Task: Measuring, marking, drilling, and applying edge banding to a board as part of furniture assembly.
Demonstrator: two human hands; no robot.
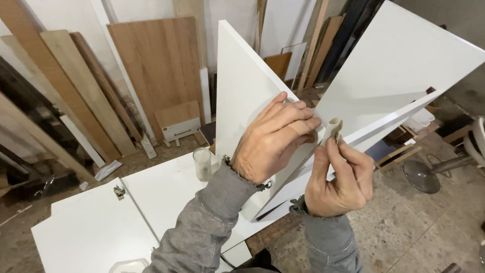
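the left hand (273, 141) lies flat, fingers pressed against the upright white panel (242, 91). the right hand (341, 177) pinches a small beige strip (334, 129) at the panel's edge.

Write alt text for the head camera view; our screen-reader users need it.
A person's left hand presses on the edge of an upright white panel while the right hand pinches a small beige strip against it. A clear cup stands on a flat white board; wooden planks lean behind.
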